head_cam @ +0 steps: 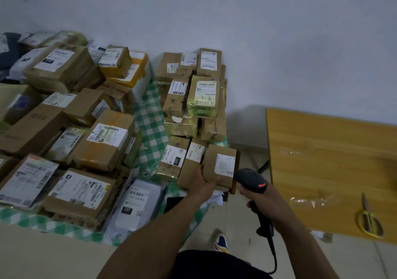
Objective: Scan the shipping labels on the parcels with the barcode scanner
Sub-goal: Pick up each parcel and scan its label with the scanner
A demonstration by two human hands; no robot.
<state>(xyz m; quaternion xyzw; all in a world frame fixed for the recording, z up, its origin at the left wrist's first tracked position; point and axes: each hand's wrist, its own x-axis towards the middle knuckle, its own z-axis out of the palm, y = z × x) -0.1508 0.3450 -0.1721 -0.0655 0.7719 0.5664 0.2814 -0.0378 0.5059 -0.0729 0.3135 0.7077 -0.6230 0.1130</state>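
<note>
Your left hand (203, 184) reaches in on a near-straight forearm from below, fingers curled round the near end of a small brown parcel (214, 162), gripping it. The parcel's white shipping label (225, 164) faces up, just beyond that hand. Your right hand (258, 201) sits just right of the left, wrist cocked, wrapped tight round the handle of the black barcode scanner (251, 179). The scanner head noses in at the parcel's right edge, close beside the label, with a red light showing on its back. Its cable (275, 257) drops from the handle toward your body. Left of and beyond the left hand is a heap of cartons (103, 147), labels mostly up, on a surface under a green check cloth (150, 128). A grey mailer (137, 203) lies just left of your left forearm. Well right of the right hand, a wooden surface (322, 150) carries yellow-handled scissors (370, 220) and a strip of clear film (307, 201).
</note>
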